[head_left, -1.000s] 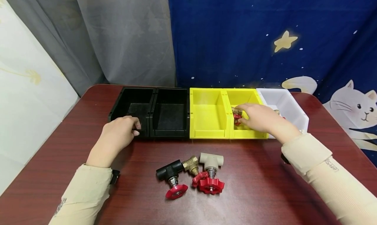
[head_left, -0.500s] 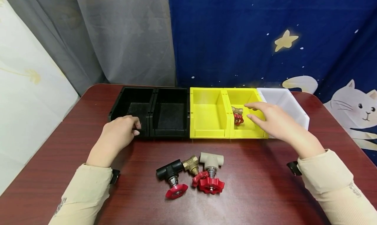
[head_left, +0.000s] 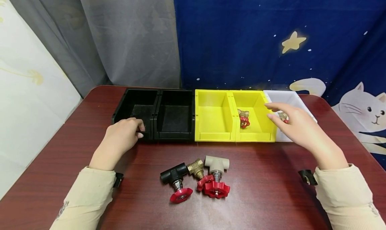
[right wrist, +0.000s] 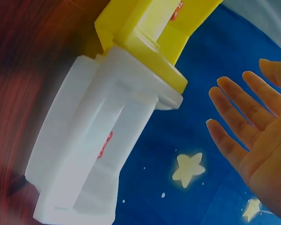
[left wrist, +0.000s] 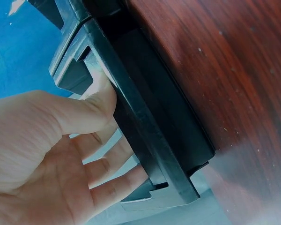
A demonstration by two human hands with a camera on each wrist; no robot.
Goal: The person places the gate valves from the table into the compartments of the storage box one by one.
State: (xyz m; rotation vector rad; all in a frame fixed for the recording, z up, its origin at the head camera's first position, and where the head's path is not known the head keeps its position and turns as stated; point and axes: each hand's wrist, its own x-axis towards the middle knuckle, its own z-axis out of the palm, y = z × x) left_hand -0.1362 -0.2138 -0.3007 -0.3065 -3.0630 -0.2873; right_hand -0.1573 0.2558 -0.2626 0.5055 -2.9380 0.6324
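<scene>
My left hand [head_left: 122, 136] grips the front edge of the leftmost black bin [left wrist: 145, 112], its thumb against the lip in the left wrist view. My right hand [head_left: 298, 129] hovers over the white bin [right wrist: 79, 126], holding nothing, its fingers extended in the right wrist view. A brass valve with a red handwheel [head_left: 244, 119] lies in the right yellow bin [head_left: 256, 137]. Another brass valve [head_left: 282, 116] in the white bin is partly hidden by the hand. On the table are a black tee valve [head_left: 174, 173], a brass valve [head_left: 196, 168] and a beige tee valve [head_left: 216, 164], all with red handwheels.
The bins stand side by side across the back of the reddish-brown table [head_left: 256, 196]. A second black bin [head_left: 174, 135] and the left yellow bin [head_left: 214, 136] are between the outer ones. Grey and blue curtains [head_left: 229, 39] hang behind.
My right hand let go of the brass valve in the right yellow bin, opened, and moved right and back to above the white bin. The left hand has stayed in place.
</scene>
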